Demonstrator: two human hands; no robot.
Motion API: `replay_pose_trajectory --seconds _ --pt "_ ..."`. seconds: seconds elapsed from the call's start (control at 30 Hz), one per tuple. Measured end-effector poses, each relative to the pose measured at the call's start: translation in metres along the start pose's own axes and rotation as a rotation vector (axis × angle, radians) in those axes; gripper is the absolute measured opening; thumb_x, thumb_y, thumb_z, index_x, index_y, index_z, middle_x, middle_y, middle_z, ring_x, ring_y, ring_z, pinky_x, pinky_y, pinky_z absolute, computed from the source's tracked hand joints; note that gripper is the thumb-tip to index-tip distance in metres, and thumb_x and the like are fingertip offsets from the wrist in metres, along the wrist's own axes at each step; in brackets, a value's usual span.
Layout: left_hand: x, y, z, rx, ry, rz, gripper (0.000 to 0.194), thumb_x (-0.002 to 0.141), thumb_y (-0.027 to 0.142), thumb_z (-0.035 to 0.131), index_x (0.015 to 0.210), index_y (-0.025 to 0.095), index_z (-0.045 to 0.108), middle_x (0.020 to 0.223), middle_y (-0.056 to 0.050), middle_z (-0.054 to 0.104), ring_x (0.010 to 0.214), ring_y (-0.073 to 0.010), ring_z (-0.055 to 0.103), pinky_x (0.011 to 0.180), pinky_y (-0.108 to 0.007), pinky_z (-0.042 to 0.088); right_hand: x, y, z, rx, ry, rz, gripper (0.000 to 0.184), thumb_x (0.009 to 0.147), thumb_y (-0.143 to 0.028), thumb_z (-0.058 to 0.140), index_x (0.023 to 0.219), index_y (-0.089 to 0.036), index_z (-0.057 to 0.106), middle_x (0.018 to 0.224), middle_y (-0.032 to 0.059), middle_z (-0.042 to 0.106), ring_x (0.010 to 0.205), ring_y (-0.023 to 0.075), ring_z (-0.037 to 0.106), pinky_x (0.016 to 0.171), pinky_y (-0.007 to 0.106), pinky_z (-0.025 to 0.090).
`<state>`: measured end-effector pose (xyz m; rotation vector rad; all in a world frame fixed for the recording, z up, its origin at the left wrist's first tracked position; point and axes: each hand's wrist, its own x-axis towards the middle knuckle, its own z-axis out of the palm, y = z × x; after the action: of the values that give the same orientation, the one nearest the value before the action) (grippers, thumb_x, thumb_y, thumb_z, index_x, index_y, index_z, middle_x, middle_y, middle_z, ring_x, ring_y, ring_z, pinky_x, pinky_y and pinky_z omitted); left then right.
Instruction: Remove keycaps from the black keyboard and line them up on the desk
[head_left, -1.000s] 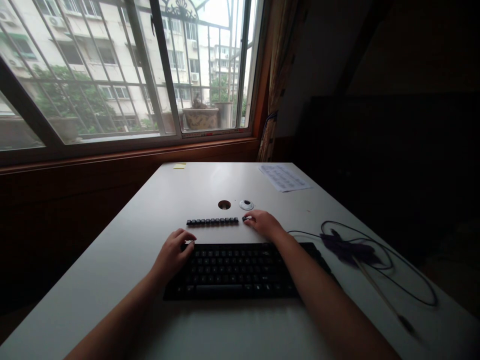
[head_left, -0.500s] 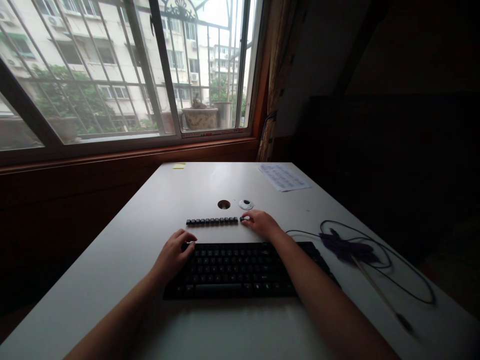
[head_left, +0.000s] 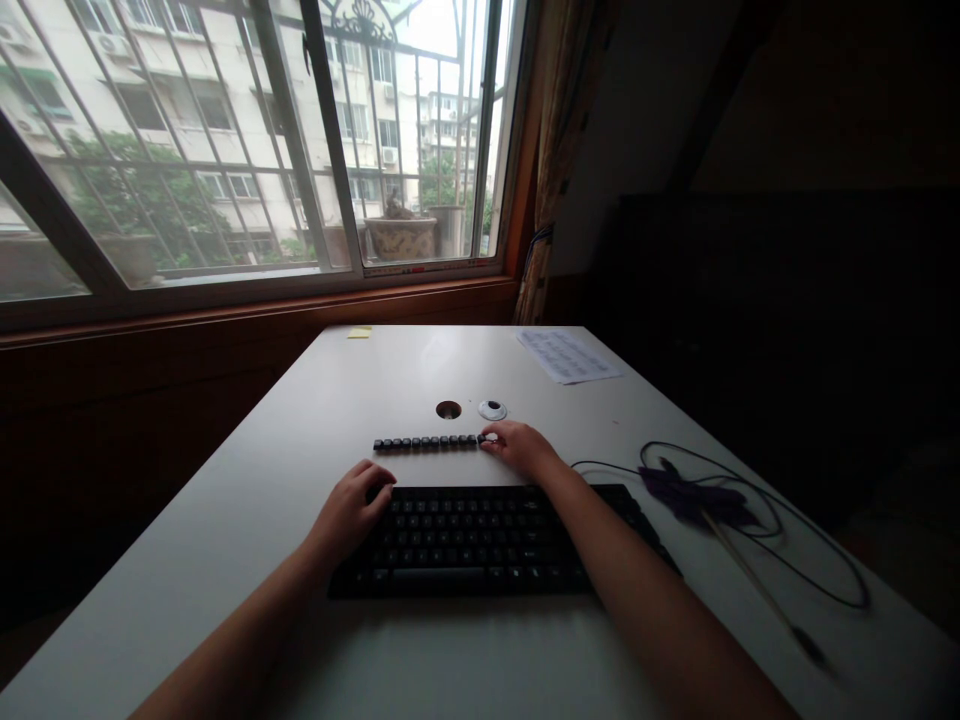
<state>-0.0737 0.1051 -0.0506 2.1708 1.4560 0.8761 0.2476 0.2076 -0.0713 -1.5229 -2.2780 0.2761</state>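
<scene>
A row of several small black keycaps (head_left: 425, 443) lies on the white table beyond the black keyboard (head_left: 454, 540). At the row's right end, my right hand (head_left: 517, 447) pinches one keycap (head_left: 481, 439) between thumb and fingertips, up against its neighbour. My right forearm crosses over the right part of the keyboard and hides some of its keys. My left hand (head_left: 355, 505) is closed around the keyboard's far left corner, fingers curled and thumb on its edge.
A round cable hole (head_left: 448, 410) and its white cover (head_left: 492, 410) are beyond the row. To the right lie a looped cable (head_left: 825, 590) and a purple duster (head_left: 697, 495) with a long handle. Printed sheets (head_left: 570, 356) and a yellow note (head_left: 360, 332) lie at the far edge.
My right hand has shifted the pinched keycap slightly left, closing the gap to the row's end. My left hand remains at the keyboard's corner.
</scene>
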Motion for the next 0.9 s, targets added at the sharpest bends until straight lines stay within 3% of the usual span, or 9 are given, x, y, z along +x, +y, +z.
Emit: replay_pose_trajectory --seconds 0.9 --pt "0.0002 -0.0025 0.0000 0.006 -0.021 -0.013 0.019 0.090 0.028 0.048 0.089 0.020 0.065 0.096 -0.006 0.062 0.092 -0.0230 0.061 0.085 -0.037 0.049 0.0010 0.0031 0.0046 -0.008 0.020 -0.028 0.025 0.085 -0.040 0.066 0.105 -0.025 0.070 0.096 0.0038 0.070 0.081 0.0167 0.064 0.074 0.025 0.047"
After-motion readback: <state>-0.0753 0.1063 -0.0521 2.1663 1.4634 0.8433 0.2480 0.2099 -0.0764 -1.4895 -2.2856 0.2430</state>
